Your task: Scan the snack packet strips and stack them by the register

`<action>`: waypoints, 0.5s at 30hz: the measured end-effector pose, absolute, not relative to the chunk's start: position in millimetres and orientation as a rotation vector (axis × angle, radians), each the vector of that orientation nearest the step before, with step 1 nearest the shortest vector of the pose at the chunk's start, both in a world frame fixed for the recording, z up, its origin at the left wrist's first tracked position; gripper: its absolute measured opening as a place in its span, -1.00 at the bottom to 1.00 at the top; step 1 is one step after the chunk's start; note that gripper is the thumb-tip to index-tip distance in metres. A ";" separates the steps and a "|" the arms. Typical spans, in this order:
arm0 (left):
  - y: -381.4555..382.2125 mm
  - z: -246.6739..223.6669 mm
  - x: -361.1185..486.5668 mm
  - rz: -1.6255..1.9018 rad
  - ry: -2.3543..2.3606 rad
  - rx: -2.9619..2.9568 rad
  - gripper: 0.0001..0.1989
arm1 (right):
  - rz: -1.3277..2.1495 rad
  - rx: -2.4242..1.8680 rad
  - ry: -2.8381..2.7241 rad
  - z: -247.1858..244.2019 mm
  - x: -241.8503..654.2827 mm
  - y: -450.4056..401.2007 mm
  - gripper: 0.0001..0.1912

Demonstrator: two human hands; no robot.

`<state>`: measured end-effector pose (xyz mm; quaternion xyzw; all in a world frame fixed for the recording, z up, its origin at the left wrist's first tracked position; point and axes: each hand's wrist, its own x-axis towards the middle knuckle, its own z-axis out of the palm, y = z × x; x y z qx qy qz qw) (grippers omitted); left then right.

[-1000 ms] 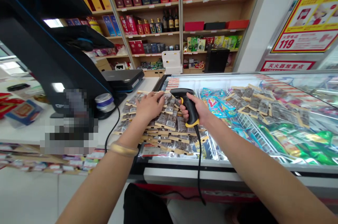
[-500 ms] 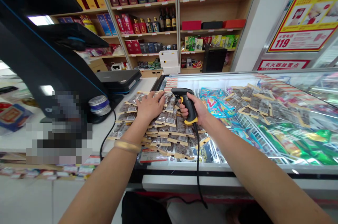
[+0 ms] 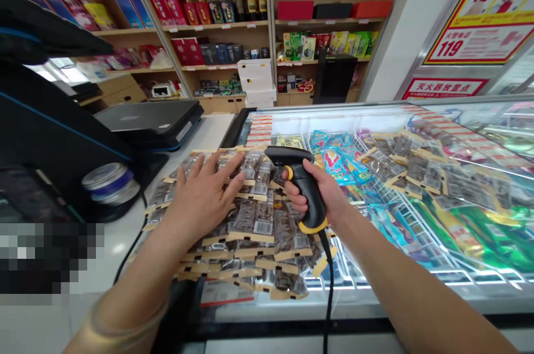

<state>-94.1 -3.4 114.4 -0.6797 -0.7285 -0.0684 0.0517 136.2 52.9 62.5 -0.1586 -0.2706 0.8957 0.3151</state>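
A large pile of clear snack packets [image 3: 254, 215] with tan edges and dark contents lies across the counter's end and the freezer's glass. My left hand [image 3: 204, 192] rests flat on the pile's left part, fingers spread. In my right hand [image 3: 321, 187] is a black and yellow barcode scanner [image 3: 306, 184], gripped by its handle. Its head points left over the packets, and its cable [image 3: 329, 287] hangs down past the front edge. More of the same packets [image 3: 434, 170] lie on the glass to the right.
Left stand a dark checkout screen [image 3: 45, 137], a flat black device [image 3: 146, 120] and stacked round containers [image 3: 109, 181] on the white counter [image 3: 211, 128]. The freezer [image 3: 375, 293] holds blue and green packages. A price label [image 3: 225, 291] sits under the pile. Shelves [image 3: 221, 25] line the back.
The view has moved closer and tilted downward, so the pile looks larger. My left hand still lies on the packets, its fingers spread wider. The scanner stays in my right hand.
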 end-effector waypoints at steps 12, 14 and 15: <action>-51.2 128.1 -45.5 -0.947 -1.841 -2.097 -0.40 | 2.204 -0.358 -0.859 97.6 157.3 38.6 -0.53; -58.2 128.2 -19.2 -1.181 -1.701 -2.151 -0.44 | 2.150 -0.383 -0.895 102.4 182.8 28.7 -0.53; -60.0 129.1 -4.6 -1.274 -1.646 -2.179 -0.46 | 2.120 -0.412 -0.914 103.5 199.7 23.3 -0.54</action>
